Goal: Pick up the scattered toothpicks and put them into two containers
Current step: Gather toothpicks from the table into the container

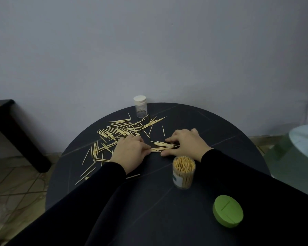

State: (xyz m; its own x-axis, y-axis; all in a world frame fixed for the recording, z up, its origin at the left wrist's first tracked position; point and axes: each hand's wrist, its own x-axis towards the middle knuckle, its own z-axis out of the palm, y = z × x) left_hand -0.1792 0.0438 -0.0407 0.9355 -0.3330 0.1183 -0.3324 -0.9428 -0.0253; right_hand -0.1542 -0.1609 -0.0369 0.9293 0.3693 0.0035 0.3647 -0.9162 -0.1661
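Head view, round dark table (220, 125). Bundle (164, 146) of toothpicks lay between the two hands, long axis running left to right, tips pointing toward each hand. Left hand (130, 153) at bundle's left end, fingers curled, fingertips pinching that end. Right hand (186, 144) at right end, fingers spread and bent over the sticks, thumb on the near side; a closed grip could not be confirmed, seemed more a corralling touch. Both hands equally near the bundle.

Open jar (183, 172) stood upright just near of the right hand, already packed nearly full of toothpicks. Right hand nearer to it than left. Green lid (228, 211) lay well apart, toward near right edge. Small vial (140, 108) with white cap on, at far edge, nearly empty.

Loose toothpicks (121, 130) remained scattered left and beyond the left hand, axes mixed.

Judged: bundle must be turned from flat to upright before dropping into jar.
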